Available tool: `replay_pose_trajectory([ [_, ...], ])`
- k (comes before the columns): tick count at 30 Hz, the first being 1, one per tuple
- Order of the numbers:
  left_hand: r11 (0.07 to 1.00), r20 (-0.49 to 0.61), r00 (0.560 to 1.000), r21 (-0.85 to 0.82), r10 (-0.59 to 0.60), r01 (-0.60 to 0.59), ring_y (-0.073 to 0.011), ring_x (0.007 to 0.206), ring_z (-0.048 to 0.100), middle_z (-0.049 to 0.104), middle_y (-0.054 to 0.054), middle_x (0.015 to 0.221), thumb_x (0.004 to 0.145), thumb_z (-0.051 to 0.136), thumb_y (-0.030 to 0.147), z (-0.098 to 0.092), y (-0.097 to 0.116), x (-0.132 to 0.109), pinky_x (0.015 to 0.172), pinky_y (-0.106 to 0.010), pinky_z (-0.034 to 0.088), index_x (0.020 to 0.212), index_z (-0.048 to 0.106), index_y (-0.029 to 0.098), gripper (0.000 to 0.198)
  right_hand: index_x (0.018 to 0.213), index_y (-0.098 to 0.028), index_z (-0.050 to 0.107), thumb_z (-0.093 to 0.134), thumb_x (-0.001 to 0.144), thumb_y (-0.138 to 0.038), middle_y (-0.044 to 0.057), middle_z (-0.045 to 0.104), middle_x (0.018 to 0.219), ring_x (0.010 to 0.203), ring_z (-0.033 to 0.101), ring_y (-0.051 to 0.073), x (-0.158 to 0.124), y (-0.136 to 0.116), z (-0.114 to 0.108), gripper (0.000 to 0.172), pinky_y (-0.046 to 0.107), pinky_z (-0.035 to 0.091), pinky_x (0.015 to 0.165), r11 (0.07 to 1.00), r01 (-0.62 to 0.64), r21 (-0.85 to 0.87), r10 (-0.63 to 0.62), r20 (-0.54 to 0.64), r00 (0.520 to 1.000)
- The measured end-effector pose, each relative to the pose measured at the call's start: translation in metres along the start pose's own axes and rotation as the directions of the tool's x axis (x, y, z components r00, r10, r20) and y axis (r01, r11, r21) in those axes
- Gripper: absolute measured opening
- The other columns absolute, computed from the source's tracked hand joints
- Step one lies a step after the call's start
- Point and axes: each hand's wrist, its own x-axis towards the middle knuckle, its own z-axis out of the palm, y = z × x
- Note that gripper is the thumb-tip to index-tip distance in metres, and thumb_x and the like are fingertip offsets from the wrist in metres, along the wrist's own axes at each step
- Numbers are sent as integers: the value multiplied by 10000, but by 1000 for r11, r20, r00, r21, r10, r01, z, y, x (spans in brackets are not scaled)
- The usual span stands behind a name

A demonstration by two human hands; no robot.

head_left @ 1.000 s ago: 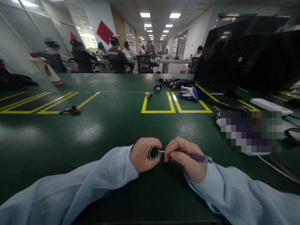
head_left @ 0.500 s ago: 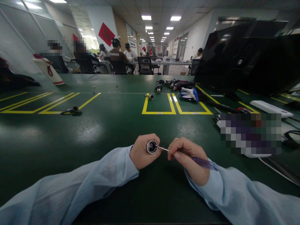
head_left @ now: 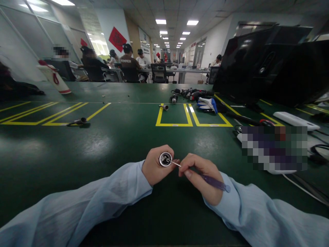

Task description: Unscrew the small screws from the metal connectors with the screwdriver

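My left hand (head_left: 156, 168) is wrapped round a cylindrical metal-rimmed part (head_left: 165, 159), its open round end facing me and dark pieces showing inside. In my right hand (head_left: 199, 176) is a screwdriver (head_left: 216, 183) with a purple see-through handle and a thin metal shaft. The shaft slants left, and its tip reaches into the mouth of the part. Whether the tip touches a screw in there is too small to tell. Both hands hover over the green tabletop (head_left: 123, 147), close together.
Yellow tape outlines (head_left: 174, 125) mark the table. Inside or near them lie a small metal cylinder (head_left: 165, 107), a dark cylindrical piece (head_left: 79, 121), a white-blue glove (head_left: 207, 104) and cabled tools (head_left: 190, 92). Black monitors (head_left: 246, 65) and a power strip (head_left: 295, 120) stand right; a cup (head_left: 55, 79) left.
My right hand has shifted slightly left with the screwdriver, whose tip sits deeper toward the middle of the part's opening. The left hand has turned the part a little more toward me.
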Motion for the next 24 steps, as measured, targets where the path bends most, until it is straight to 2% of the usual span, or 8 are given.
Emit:
replay_pose_trajectory([
  [7,1000,-32,999,6,-28,28,-70,471,414,454,37,549,677,595,227,0,-1,0,434,-184,342,620,465,147,163,741,-148,547,428,734,-91,44,570,657,638,532,145,0,-1,-4,132,286,417,605,999,47,-8,-47,35,998],
  [15,998,-41,998,-16,-54,54,-69,468,411,453,38,547,674,598,235,0,-1,1,430,-184,340,618,462,148,171,742,-157,547,418,746,-101,40,563,644,627,523,145,-1,-2,-2,141,288,410,593,997,80,-6,-80,14,997],
  [24,999,-25,999,-7,-43,43,-74,475,406,448,36,544,665,592,222,0,0,1,442,-194,343,605,462,149,161,792,-166,555,427,729,-76,42,567,706,709,536,154,-1,2,0,168,304,423,661,986,164,-27,-163,56,985],
])
